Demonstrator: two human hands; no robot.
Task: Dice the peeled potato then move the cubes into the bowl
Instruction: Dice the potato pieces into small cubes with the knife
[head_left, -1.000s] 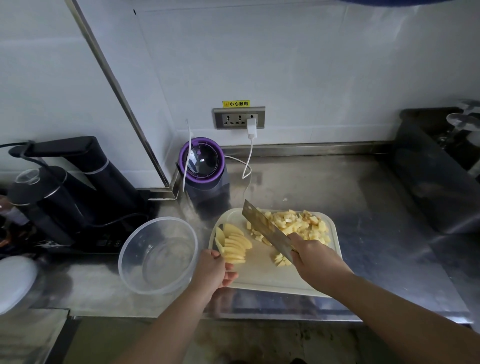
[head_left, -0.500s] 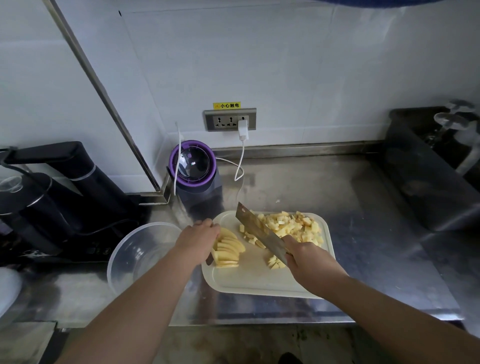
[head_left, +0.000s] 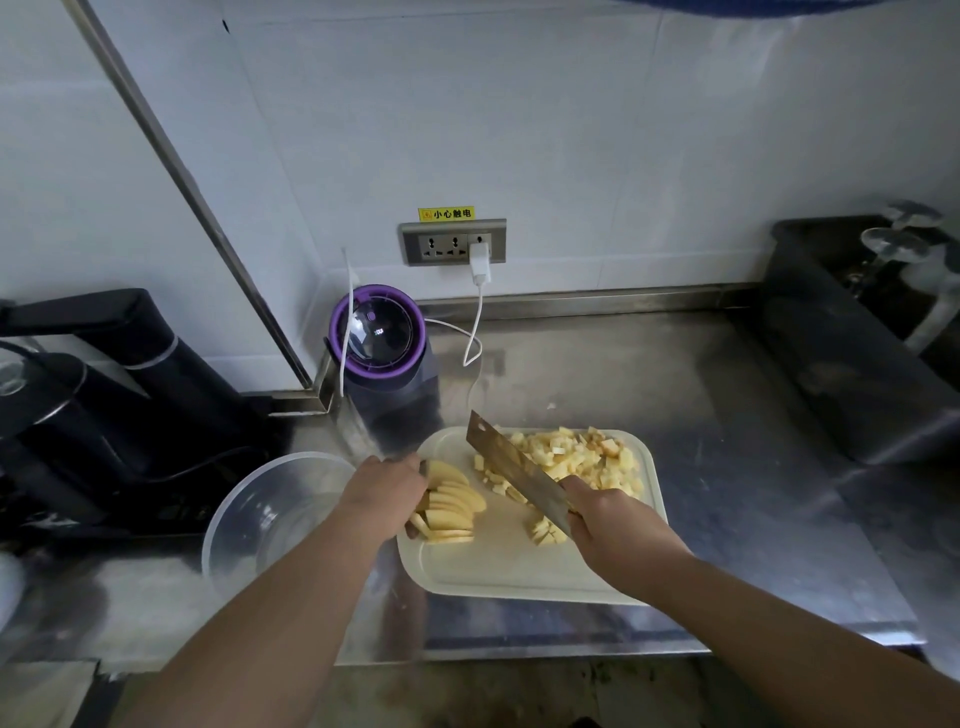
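Note:
A white cutting board lies on the steel counter. A fanned stack of potato slices sits at its left end, and my left hand holds that stack from the left, fingers curled round it. A pile of potato cubes fills the board's far right, with a few more cubes near the middle. My right hand grips the handle of a cleaver, whose blade is raised and slants over the board. A clear plastic bowl stands left of the board, with no cubes seen in it.
A purple-rimmed dark appliance stands just behind the board, with a white cable running to the wall socket. Black kettle-like appliances crowd the left. A dark sink sits at the right. The counter's front edge runs just below the board.
My left hand moved up from the board's front left corner onto the potato slices and now holds them. The cleaver stays raised in my right hand.

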